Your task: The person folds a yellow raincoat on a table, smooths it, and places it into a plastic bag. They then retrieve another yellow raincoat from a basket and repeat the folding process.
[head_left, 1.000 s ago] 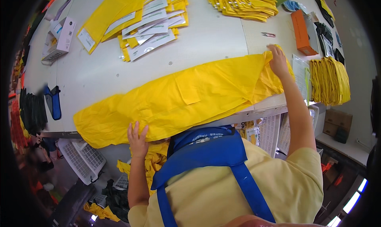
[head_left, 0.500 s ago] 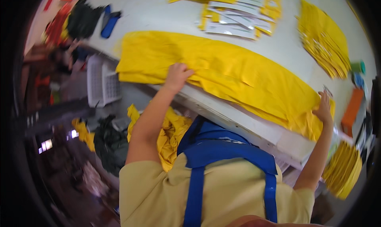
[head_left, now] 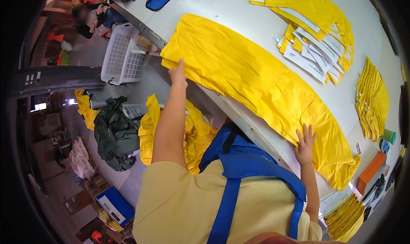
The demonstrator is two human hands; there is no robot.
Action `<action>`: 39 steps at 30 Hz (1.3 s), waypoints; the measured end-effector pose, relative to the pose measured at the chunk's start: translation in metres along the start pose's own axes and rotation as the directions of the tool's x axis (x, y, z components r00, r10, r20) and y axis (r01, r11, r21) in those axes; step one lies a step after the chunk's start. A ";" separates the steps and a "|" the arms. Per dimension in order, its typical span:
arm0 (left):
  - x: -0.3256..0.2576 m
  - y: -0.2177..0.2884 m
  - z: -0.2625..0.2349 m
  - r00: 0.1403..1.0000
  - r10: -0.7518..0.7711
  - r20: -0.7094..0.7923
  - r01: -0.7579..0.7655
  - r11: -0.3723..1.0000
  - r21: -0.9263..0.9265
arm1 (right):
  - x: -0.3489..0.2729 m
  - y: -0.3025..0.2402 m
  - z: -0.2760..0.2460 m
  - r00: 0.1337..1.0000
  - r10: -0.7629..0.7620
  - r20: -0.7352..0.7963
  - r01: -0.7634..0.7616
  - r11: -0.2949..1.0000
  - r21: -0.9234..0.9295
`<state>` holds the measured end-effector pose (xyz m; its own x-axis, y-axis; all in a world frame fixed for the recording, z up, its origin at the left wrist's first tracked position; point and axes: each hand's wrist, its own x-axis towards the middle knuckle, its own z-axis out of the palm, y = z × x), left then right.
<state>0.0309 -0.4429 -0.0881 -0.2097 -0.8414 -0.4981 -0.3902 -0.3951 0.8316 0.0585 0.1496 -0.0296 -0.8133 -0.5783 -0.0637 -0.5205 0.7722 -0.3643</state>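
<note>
Perhaps the long, wrinkled yellow fabric bundle (head_left: 252, 82), lying along the near side of the white tabletop (head_left: 247, 22), could slip if its overhanging left end is tugged; whether the left hand (head_left: 178, 75) grips there, I cannot tell. The right hand (head_left: 305, 151), fingers spread wide, could press in creases.

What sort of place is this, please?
Probably a garment workshop, judging by a long folded yellow fabric piece, a flat yellow fabric stack, and the broad white worktable bearing both.

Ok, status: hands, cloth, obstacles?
Left hand at left end of cloth, right hand spread on its right part. Cloth long, wrinkled, on table. Packets beyond, not touching it.
</note>
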 end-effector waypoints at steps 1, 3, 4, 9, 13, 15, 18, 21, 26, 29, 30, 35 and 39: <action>0.007 0.012 0.004 0.980 0.185 0.070 -0.188 0.982 0.033 | -0.002 0.003 0.003 1.000 -0.012 -0.006 0.012 1.000 -0.008; 0.023 0.047 0.016 0.927 0.340 0.160 -0.348 0.937 0.027 | -0.004 0.003 0.004 1.000 0.009 0.018 -0.008 1.000 -0.020; 0.031 0.066 0.022 0.933 0.314 0.174 -0.320 0.948 0.005 | -0.004 0.001 0.001 1.000 0.005 0.027 -0.004 1.000 -0.029; 0.069 0.132 0.015 0.822 0.347 0.451 -0.227 0.927 -0.300 | 0.013 -0.022 -0.012 0.995 0.056 0.087 -0.049 0.996 -0.076; 0.105 0.095 0.014 0.931 0.182 0.315 -0.154 0.982 -0.112 | 0.028 -0.037 -0.002 0.980 0.143 0.136 -0.128 0.985 -0.113; 0.122 0.085 0.008 0.926 0.219 0.306 -0.150 0.961 -0.234 | 0.028 -0.038 -0.003 0.982 0.129 0.138 -0.115 0.988 -0.101; 0.031 0.113 0.033 0.831 0.553 0.061 -0.504 0.702 0.503 | 0.017 -0.033 0.003 0.978 0.122 0.172 -0.084 0.974 -0.211; -0.088 0.081 0.084 0.178 0.749 0.638 -0.984 0.115 0.139 | 0.031 -0.049 -0.016 0.947 0.175 0.271 -0.131 0.976 -0.173; -0.190 -0.004 0.130 -0.252 0.229 0.940 -0.962 -0.160 -0.219 | 0.093 -0.073 -0.049 0.946 0.324 -0.010 -0.319 0.937 0.139; -0.185 -0.021 0.141 -0.238 0.223 0.945 -0.958 -0.213 -0.191 | 0.133 -0.079 0.009 0.898 0.421 -0.126 -0.431 0.900 -0.065; -0.183 -0.018 0.139 -0.237 0.227 0.944 -0.960 -0.206 -0.192 | 0.143 -0.082 0.026 0.906 0.420 -0.053 -0.420 0.877 -0.235; -0.151 -0.016 0.127 -0.140 0.241 0.960 -0.985 -0.132 -0.111 | 0.137 -0.084 0.039 0.895 0.441 -0.069 -0.444 0.863 -0.241; -0.062 0.013 0.074 0.556 0.365 0.747 -0.728 -0.220 0.650 | 0.139 -0.081 0.036 0.892 0.445 -0.084 -0.451 0.858 -0.246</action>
<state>-0.0272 -0.3689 -0.0641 -0.9283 -0.3368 -0.1573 -0.3440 0.9387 0.0202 -0.0027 -0.0025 -0.0429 -0.9786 -0.1503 -0.1405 -0.1438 0.9881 -0.0549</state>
